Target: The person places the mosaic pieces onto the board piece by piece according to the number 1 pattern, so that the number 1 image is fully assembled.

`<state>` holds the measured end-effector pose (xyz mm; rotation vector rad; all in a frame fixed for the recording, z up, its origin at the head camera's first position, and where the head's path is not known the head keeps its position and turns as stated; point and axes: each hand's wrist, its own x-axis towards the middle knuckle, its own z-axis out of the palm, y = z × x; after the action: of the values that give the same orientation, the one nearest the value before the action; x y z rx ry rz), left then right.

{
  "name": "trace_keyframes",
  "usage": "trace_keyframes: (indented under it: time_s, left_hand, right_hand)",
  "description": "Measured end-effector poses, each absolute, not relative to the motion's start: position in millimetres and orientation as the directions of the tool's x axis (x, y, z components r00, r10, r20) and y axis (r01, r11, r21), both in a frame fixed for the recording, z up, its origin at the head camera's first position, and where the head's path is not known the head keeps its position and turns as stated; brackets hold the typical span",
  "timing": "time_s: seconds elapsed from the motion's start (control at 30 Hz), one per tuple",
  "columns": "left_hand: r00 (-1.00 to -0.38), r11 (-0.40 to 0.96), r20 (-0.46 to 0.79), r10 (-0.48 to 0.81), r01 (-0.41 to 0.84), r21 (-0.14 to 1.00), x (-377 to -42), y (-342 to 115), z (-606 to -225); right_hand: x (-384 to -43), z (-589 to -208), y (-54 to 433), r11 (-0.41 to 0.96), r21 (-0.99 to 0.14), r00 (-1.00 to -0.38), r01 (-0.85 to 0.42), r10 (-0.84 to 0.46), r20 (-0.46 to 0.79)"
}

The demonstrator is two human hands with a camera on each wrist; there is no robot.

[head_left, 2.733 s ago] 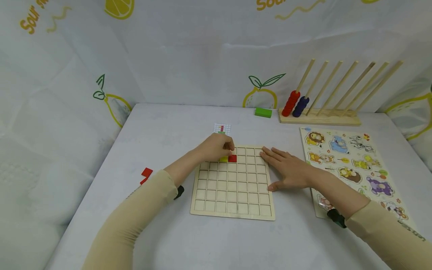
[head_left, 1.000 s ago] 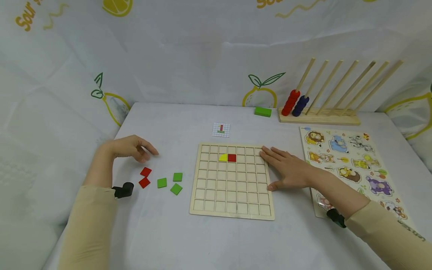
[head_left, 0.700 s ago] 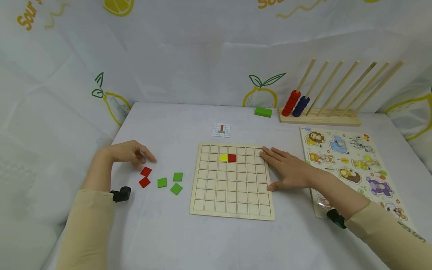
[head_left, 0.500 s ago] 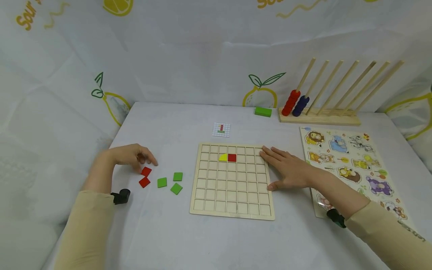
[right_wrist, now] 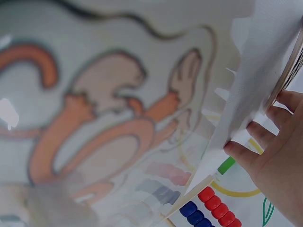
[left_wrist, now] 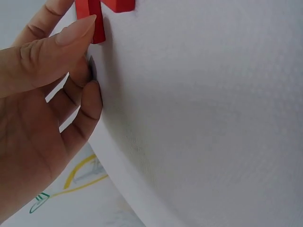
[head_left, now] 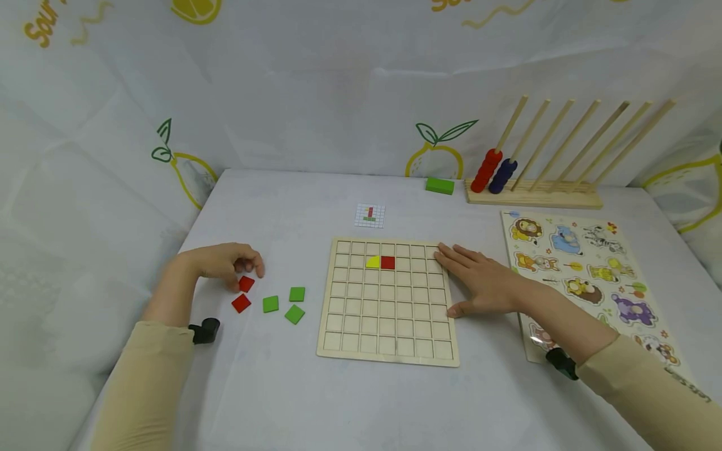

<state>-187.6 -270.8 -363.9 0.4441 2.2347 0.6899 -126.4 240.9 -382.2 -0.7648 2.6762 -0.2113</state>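
At the left of the table, my left hand (head_left: pixel 222 260) pinches a red square tile (head_left: pixel 246 284) between thumb and finger. In the left wrist view the thumb (left_wrist: pixel 78 32) lies against that tile's edge. A second red tile (head_left: pixel 241 304) lies just nearer, with several green tiles (head_left: pixel 271 304) to its right. My right hand (head_left: pixel 479 282) rests with spread fingers on the right edge of a wooden grid board (head_left: pixel 388 360). A yellow quarter-round tile (head_left: pixel 373 262) and a red tile (head_left: pixel 388 262) sit side by side in the board's second row.
A small pattern card (head_left: pixel 370 215) lies behind the board. Farther back are a green block (head_left: pixel 440 186) and a bead rack with wooden rods (head_left: pixel 533 198). An animal puzzle board (head_left: pixel 581 263) lies under my right forearm's side of the table.
My left hand has left the grid board, where the red tile stays, and moved left to the loose red tiles. The farther one has shifted slightly in its grip. My right hand stays put.
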Motion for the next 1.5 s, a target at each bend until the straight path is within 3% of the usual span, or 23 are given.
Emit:
trace_keyframes:
  time_s: [0.3, 0.77, 1.5]
  left_hand:
    - [-0.705, 0.786, -0.507, 0.495, 0.116, 0.607, -190, -267, -365]
    - [-0.851, 0.852, -0.388, 0.354, 0.123, 0.509, -192, -260, -366]
    - [-0.851, 0.824, -0.341, 0.399, 0.170, 0.540, -197, -243, -362]
  right_hand:
    - [-126, -381, 241, 0.841, -0.239, -0.792, -0.486, -0.539, -0.285]
    - [-127, -385, 242, 0.839, -0.240, -0.793, -0.488, -0.541, -0.281]
    - [-126, -383, 241, 0.841, -0.242, -0.795, -0.484, -0.538, -0.280]
